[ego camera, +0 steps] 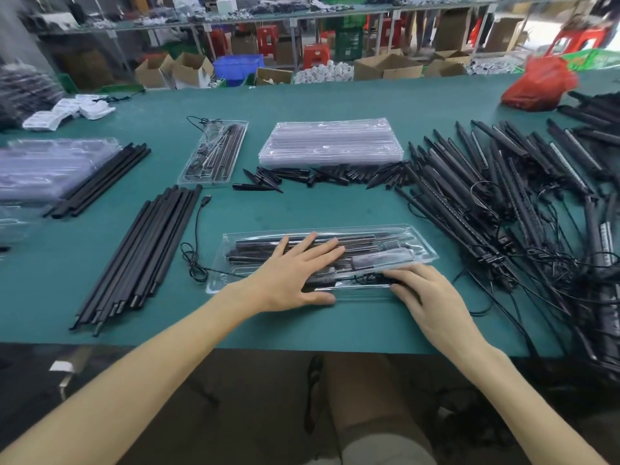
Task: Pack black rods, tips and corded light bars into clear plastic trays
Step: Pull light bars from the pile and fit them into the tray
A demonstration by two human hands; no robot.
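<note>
Two hands rest on one clear tray [426, 251] lying near the front edge of the bench [335, 209], approx. ctr. L hand [295, 273]: flat, fingers straight and spread, palm pressing the black parts inside; holds nothing. R hand [432, 297]: fingers nearly straight, tips on the tray's front-R part; grips nothing. A plug-ended cord [198, 229] trails out of the tray's L end. Loose rods [141, 256] lie toward the front-L corner. Tips [322, 176] are scattered mid-bench. Corded light bars [503, 196] are heaped along the R edge. Stack of empty trays [332, 142] sits just behind the tips, w/ one filled tray [214, 152] to its L.
</note>
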